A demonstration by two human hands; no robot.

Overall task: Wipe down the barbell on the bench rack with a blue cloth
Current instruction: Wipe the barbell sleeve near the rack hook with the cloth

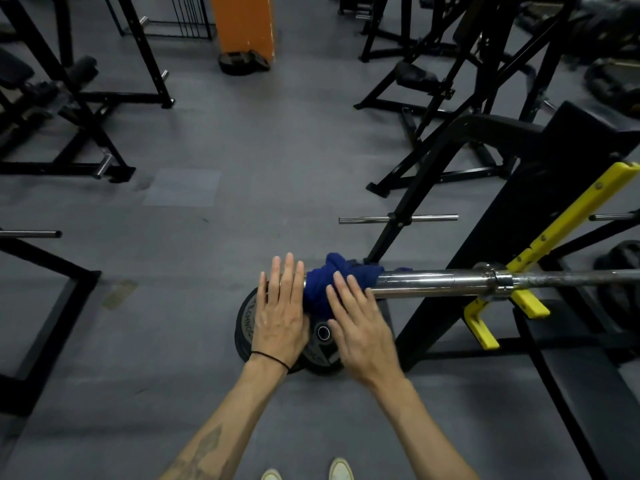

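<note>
Our left hand (281, 317) lies flat with its fingers straight and together, laid over the very end of the barbell (433, 282); it holds nothing and seems there to steady the sleeve end. Our right hand (360, 327) is also flat, fingers extended and slightly spread, its fingertips resting on the blue cloth (332, 282), which is bunched and draped round the chrome sleeve just beside the left hand. We judge that the cloth sits at the outer end because that is where a wipe along the sleeve would begin or finish, and that flat palms let us press the fabric round the curve of the steel.

Outward to the right, the sleeve runs to its collar, where the bar rests on a yellow hook (512, 299) of the black bench rack (540, 209); the thinner shaft goes on past the right edge of view. The hook and upright will block a straight pass of the cloth at that point.

Below our hands, weight plates (322, 355) lie on the grey floor (207, 271), beside the rack's foot. A chrome storage peg (433, 218) juts from a frame behind the bar. Other black frames and an orange pillar (242, 26) stand well apart, farther back.
</note>
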